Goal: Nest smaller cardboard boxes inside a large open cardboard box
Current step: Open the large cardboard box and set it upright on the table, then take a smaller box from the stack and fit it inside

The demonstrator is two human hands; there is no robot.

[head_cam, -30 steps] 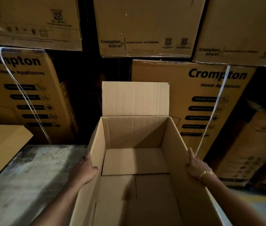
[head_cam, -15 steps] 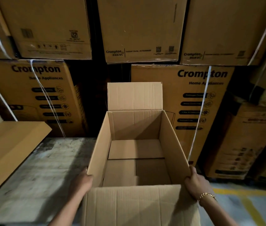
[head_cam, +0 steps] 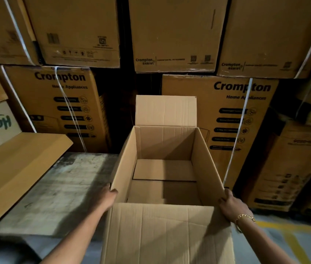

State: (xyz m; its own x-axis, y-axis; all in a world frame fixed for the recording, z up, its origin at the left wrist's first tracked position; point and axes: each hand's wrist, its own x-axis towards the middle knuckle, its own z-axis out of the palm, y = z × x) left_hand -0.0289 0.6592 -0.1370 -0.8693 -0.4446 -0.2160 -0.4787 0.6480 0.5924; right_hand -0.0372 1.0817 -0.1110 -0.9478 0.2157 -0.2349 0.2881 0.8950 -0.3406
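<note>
left hand (head_cam: pixel 107 197), right hand (head_cam: pixel 232 204): curled grips on side walls of open box (head_cam: pixel 166 235)

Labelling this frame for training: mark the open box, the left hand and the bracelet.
open box (head_cam: pixel 126 166): head view, on its left wall.
left hand (head_cam: pixel 106 198): head view, back of the hand.
bracelet (head_cam: pixel 245 217): head view, chain links.

Single head-worn wide-angle view, facing forward and down, close above the large open box (head_cam: pixel 206 162), stacked cartons (head_cam: pixel 173 35) beyond.

Stacked Crompton cartons (head_cam: pixel 42 111) behind, white straps (head_cam: pixel 236 134); worn grey platform (head_cam: pixel 61 187) left; yellow floor line (head_cam: pixel 291 242) right.
</note>
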